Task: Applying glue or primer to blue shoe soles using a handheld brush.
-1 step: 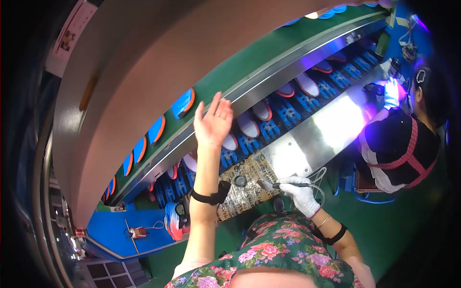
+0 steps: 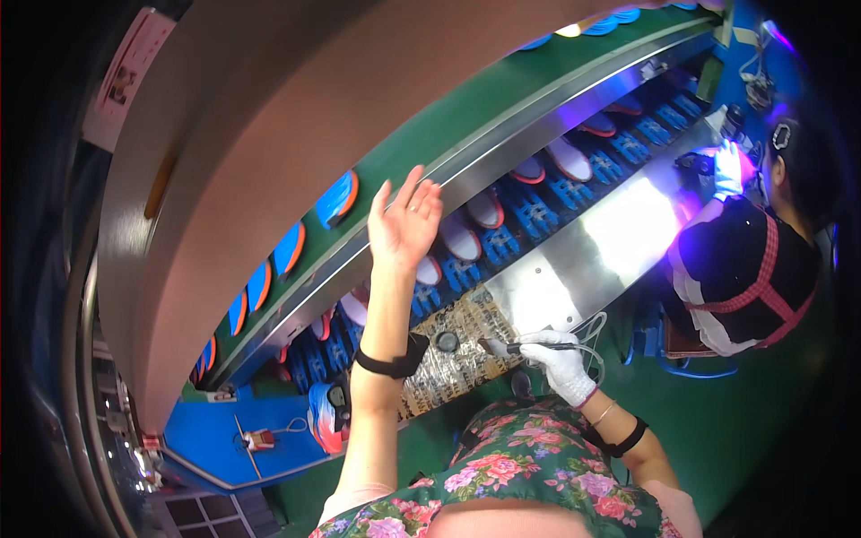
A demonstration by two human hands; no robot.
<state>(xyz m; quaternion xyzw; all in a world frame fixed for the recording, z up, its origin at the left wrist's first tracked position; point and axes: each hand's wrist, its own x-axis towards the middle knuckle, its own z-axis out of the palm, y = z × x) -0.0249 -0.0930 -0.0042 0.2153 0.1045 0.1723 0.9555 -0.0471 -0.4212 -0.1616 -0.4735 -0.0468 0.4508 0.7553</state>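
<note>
My bare left hand point(image 2: 405, 224) is raised in front of the green upper belt point(image 2: 395, 152), palm turned up and fingers spread, holding nothing. White-gloved, my right hand point(image 2: 560, 366) grips the dark handle of a flat brush point(image 2: 529, 346). The brush head lies over the tape-covered bench point(image 2: 466, 372), beside a small round dark pot point(image 2: 446, 342). A thin pale tube point(image 2: 595, 334) loops by the glove; whether it joins the brush I cannot tell. Beyond the bench, shoe soles point(image 2: 462, 242) with pale faces, some red-edged, rest along a row of blue holders point(image 2: 500, 243).
Blue-and-orange sole pieces point(image 2: 289, 247) lie on the upper belt. A blue-and-red shoe point(image 2: 325, 420) stands by my left forearm, near a blue side table point(image 2: 206, 439). At right, a co-worker point(image 2: 740, 278) sits under bright purple light beside the metal bench top point(image 2: 632, 220).
My left hand has shifted slightly to the right, its fingers a little more spread. The right hand keeps its hold on the brush in nearly the same place.
</note>
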